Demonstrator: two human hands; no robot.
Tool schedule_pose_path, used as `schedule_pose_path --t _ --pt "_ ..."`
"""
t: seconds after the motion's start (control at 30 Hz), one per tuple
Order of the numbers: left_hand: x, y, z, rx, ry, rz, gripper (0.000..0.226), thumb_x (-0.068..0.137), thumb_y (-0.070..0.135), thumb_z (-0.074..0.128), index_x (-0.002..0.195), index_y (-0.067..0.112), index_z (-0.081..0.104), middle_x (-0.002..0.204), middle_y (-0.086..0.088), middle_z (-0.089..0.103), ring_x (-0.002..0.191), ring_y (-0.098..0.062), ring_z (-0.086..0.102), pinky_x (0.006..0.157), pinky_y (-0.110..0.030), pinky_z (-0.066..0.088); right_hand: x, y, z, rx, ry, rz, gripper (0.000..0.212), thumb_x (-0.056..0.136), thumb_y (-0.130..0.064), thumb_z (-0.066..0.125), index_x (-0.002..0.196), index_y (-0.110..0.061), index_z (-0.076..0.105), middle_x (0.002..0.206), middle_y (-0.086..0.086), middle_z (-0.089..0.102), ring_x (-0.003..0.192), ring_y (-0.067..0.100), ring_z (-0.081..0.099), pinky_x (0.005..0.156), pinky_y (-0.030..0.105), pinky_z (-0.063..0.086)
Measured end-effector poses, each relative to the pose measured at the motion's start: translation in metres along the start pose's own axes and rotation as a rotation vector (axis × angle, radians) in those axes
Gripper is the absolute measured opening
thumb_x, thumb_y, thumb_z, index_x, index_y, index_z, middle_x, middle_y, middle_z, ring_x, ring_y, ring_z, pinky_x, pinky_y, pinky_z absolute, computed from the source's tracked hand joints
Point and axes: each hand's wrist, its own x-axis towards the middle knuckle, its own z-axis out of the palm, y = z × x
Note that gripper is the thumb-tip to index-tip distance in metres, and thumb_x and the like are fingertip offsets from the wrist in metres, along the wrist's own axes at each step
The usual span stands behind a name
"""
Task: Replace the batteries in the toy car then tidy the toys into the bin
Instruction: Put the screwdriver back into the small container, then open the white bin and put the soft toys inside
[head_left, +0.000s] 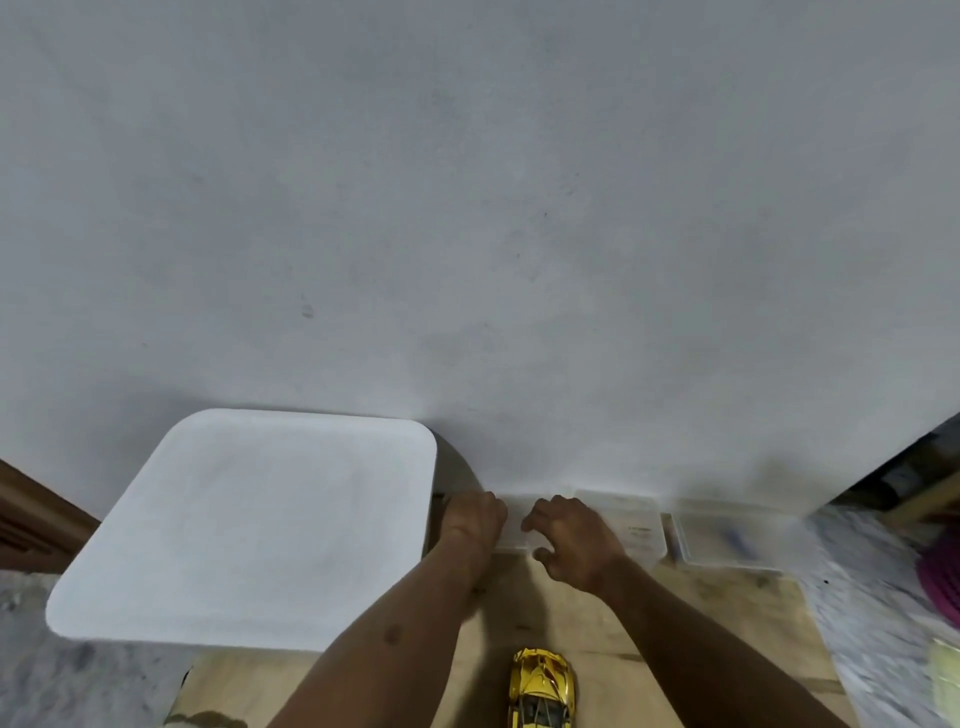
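A shiny yellow toy car (542, 688) stands on the wooden surface (675, 623) at the bottom of the view, between my forearms. Both hands reach to the wall's foot. My left hand (472, 517) rests with curled fingers on the left edge of a small clear plastic box (514, 525). My right hand (569, 540) hovers with spread, bent fingers at that box's right side. Whether either hand grips the box is unclear. A large white bin with its lid (260, 525) on stands to the left of my hands.
Two more clear plastic boxes (641, 525) (727, 535) line the wall to the right. A grey wall (467, 208) fills most of the view. Marble-patterned floor (872, 597) lies right and left, with a purple object (943, 582) at the right edge.
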Motion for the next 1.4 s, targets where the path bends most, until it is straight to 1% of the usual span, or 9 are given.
schedule_pose_path --t 0.33,0.53,0.8,0.9,1.0,1.1,1.2,1.33,1.4 --pt "-0.010 -0.001 -0.016 -0.168 -0.088 -0.005 0.034 0.094 0.008 0.060 0.129 0.009 0.059 0.129 -0.011 0.060 0.118 -0.030 0.062 0.092 -0.039 0.053 -0.006 -0.009 -0.014 0.085 0.049 0.093 0.036 0.089 -0.039 0.057 0.122 -0.026 0.064 0.124 -0.007 0.064 0.114 0.014 0.056 0.097 0.029 0.040" --pt "-0.050 -0.043 -0.069 -0.678 0.211 -0.042 0.031 0.088 0.024 0.061 0.118 0.016 0.066 0.119 -0.011 0.063 0.106 -0.031 0.064 0.090 -0.037 0.054 -0.022 -0.030 -0.056 0.261 0.221 0.324 0.021 0.089 -0.028 0.060 0.107 -0.027 0.071 0.104 -0.011 0.072 0.088 0.006 0.064 0.076 0.015 0.043" --pt "-0.133 -0.162 -0.065 -0.889 0.506 -0.349 0.016 0.084 0.026 0.055 0.086 0.025 0.071 0.094 -0.002 0.070 0.087 -0.023 0.067 0.072 -0.028 0.053 -0.020 -0.110 -0.108 0.484 0.289 0.428 0.012 0.081 -0.026 0.067 0.073 -0.036 0.066 0.064 -0.012 0.067 0.063 0.003 0.062 0.063 0.025 0.051" --pt "-0.166 -0.208 -0.035 -0.922 0.477 -0.478 0.014 0.082 0.025 0.055 0.086 0.025 0.069 0.095 0.000 0.069 0.086 -0.021 0.067 0.071 -0.027 0.052 -0.011 -0.143 -0.117 0.574 0.304 0.442 0.009 0.080 -0.026 0.068 0.074 -0.032 0.070 0.065 -0.011 0.069 0.059 0.003 0.063 0.064 0.028 0.054" --pt "-0.192 -0.246 0.000 -0.910 0.445 -0.573 0.022 0.086 0.028 0.060 0.106 0.025 0.068 0.111 0.002 0.065 0.107 -0.019 0.061 0.080 -0.027 0.047 0.003 -0.169 -0.119 0.607 0.296 0.497 0.006 0.082 -0.033 0.067 0.080 -0.028 0.071 0.072 -0.011 0.070 0.070 0.004 0.066 0.074 0.030 0.055" --pt "-0.212 -0.268 0.029 -0.860 0.366 -0.668 0.042 0.090 0.034 0.057 0.131 0.021 0.056 0.130 -0.003 0.052 0.124 -0.023 0.050 0.093 -0.034 0.047 0.016 -0.183 -0.115 0.596 0.256 0.583 0.024 0.083 -0.046 0.066 0.094 -0.025 0.070 0.089 -0.007 0.072 0.093 0.014 0.066 0.084 0.030 0.051" --pt "-0.221 -0.280 0.051 -0.885 0.199 -0.766 0.048 0.092 0.035 0.053 0.134 0.013 0.048 0.134 -0.010 0.045 0.127 -0.030 0.045 0.097 -0.039 0.045 0.026 -0.192 -0.111 0.595 0.210 0.652 0.039 0.083 -0.047 0.066 0.110 -0.019 0.068 0.107 0.000 0.070 0.105 0.019 0.063 0.091 0.030 0.049" --pt "-0.218 -0.288 0.069 -1.168 0.110 -0.776 0.042 0.091 0.026 0.054 0.126 0.003 0.056 0.130 -0.016 0.057 0.118 -0.034 0.057 0.087 -0.032 0.047 0.036 -0.194 -0.107 0.705 0.188 0.757 0.048 0.080 -0.041 0.069 0.118 -0.013 0.064 0.115 0.007 0.066 0.100 0.025 0.066 0.083 0.035 0.056" --pt "-0.215 -0.289 0.074 -1.247 0.139 -0.783 0.038 0.091 0.023 0.055 0.121 0.001 0.059 0.125 -0.017 0.062 0.112 -0.034 0.060 0.079 -0.030 0.045 0.040 -0.195 -0.106 0.713 0.172 0.786 0.029 0.081 -0.036 0.067 0.094 -0.010 0.069 0.092 0.008 0.070 0.079 0.021 0.067 0.075 0.035 0.058"
